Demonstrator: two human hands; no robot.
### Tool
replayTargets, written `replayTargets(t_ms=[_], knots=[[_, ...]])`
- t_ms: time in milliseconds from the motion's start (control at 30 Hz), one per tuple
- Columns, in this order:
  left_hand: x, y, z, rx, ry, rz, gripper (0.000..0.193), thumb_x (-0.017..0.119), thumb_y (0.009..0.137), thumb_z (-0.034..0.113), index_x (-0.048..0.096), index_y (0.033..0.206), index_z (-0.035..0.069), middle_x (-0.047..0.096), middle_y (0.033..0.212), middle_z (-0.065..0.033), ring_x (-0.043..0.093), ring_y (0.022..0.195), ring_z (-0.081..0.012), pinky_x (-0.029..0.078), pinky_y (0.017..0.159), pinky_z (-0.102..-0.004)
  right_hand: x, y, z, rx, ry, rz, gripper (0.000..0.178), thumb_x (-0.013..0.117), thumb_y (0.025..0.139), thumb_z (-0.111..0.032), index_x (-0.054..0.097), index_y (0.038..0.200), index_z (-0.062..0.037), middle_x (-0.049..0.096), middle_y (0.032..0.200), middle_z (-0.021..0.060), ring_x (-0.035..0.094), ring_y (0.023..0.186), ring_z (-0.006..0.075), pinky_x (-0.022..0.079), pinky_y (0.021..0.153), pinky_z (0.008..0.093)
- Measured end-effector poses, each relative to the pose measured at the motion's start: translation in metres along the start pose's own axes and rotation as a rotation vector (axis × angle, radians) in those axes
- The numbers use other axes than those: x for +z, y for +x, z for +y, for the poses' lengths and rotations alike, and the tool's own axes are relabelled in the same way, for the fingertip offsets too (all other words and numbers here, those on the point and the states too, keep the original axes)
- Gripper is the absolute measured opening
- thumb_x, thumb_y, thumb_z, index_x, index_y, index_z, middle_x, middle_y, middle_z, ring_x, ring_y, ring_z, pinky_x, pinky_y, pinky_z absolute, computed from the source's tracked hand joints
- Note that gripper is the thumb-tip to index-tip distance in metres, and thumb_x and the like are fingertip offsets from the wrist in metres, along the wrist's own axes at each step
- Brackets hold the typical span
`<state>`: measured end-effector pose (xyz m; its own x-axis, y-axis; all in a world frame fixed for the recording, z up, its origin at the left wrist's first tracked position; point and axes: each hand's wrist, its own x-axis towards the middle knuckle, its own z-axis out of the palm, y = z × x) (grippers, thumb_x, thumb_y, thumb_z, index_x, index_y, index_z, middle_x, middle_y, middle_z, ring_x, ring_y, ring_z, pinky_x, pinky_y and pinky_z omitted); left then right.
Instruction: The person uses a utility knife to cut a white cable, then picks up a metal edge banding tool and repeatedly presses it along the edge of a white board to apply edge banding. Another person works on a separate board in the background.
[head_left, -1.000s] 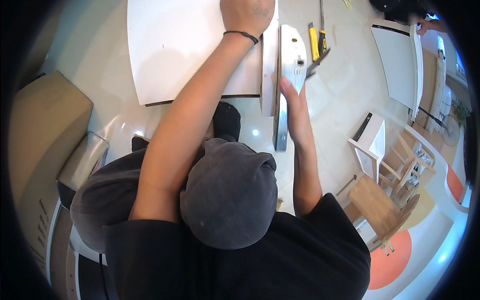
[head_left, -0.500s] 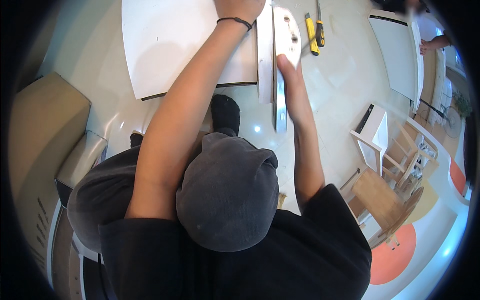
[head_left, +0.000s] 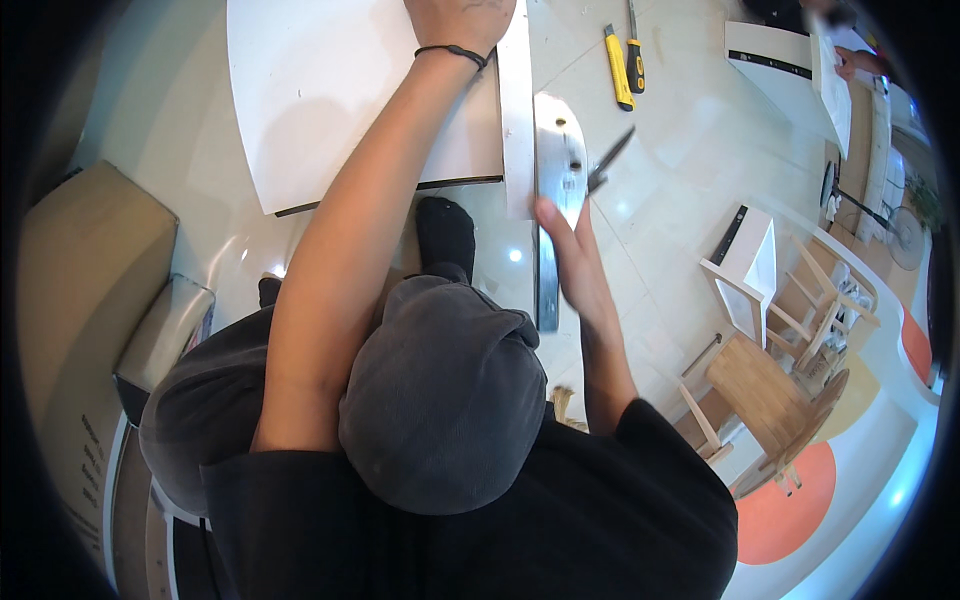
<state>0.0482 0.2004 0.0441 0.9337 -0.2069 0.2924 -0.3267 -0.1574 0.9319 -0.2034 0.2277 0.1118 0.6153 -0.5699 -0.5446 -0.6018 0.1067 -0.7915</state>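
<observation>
My left hand [head_left: 462, 22] reaches over a white panel [head_left: 350, 100] near its right-hand white strip [head_left: 517, 120]. Its fingers lie past the top edge of the picture. Beside that strip, my right hand [head_left: 577, 255] grips a long shiny metal piece [head_left: 560, 160] with a rounded, holed end. The thumb lies on its near side, and the other fingers are mostly hidden behind it. A dark pointed tool [head_left: 612, 158] juts out just beyond this hand; whether I hold it too, I cannot make out.
On the floor, far right of my hands, lie a yellow utility knife [head_left: 618, 68] and a screwdriver [head_left: 636, 65]. Cardboard boxes [head_left: 100, 270] stand left. A white frame [head_left: 742, 265] and wooden furniture [head_left: 760, 390] are at right. Another person's hand [head_left: 852, 62] touches white furniture [head_left: 775, 65].
My right hand has drawn the metal piece nearer to me along the strip. The dark pointed tool now shows beside it. The white furniture by the other person has turned.
</observation>
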Motion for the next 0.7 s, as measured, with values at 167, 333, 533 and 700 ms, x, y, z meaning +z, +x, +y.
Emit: replayTargets(t_ms=[167, 333, 533, 700], knots=[[0.002, 0.002, -0.002, 0.092, -0.006, 0.041, 0.039, 0.047, 0.098, 0.006, 0.065, 0.132, -0.003, 0.07, 0.107, -0.0319, 0.07, 0.096, -0.0422, 0.054, 0.088, -0.0438, 0.0, 0.009, -0.001, -0.016, -0.018, 0.015, 0.081, 0.051, 0.103, -0.054, 0.029, 0.155, 0.0056, 0.052, 0.145, 0.0271, 0.05, 0.137, 0.0319, 0.036, 0.115, 0.0387], [0.0, 0.0, 0.0, -0.057, -0.015, -0.02, 0.039, 0.047, 0.099, 0.006, 0.065, 0.133, -0.001, 0.07, 0.109, -0.0311, 0.069, 0.1, -0.0424, 0.053, 0.092, -0.0457, 0.008, 0.117, -0.04, -0.321, 0.033, 0.033, 0.081, 0.054, 0.102, -0.053, 0.035, 0.151, 0.0092, 0.052, 0.147, 0.0247, 0.05, 0.137, 0.0329, 0.033, 0.117, 0.0377], [0.004, 0.0, -0.006, 0.054, 0.075, 0.032, 0.041, 0.047, 0.097, 0.006, 0.065, 0.133, -0.002, 0.066, 0.124, -0.0299, 0.059, 0.124, -0.0409, 0.046, 0.108, -0.0458, 0.004, 0.174, -0.073, -0.345, 0.072, -0.078, 0.082, 0.056, 0.101, -0.052, 0.034, 0.152, 0.008, 0.046, 0.153, 0.0201, 0.042, 0.14, 0.0273, 0.03, 0.118, 0.0355], [0.007, -0.001, -0.007, 0.028, 0.098, 0.021, 0.04, 0.047, 0.096, 0.004, 0.066, 0.131, -0.003, 0.066, 0.123, -0.0301, 0.058, 0.125, -0.0415, 0.045, 0.109, -0.0464, 0.007, 0.085, -0.043, -0.159, 0.11, 0.005, 0.084, 0.055, 0.101, -0.051, 0.029, 0.159, 0.0035, 0.042, 0.157, 0.016, 0.037, 0.146, 0.0242, 0.024, 0.122, 0.0346]])
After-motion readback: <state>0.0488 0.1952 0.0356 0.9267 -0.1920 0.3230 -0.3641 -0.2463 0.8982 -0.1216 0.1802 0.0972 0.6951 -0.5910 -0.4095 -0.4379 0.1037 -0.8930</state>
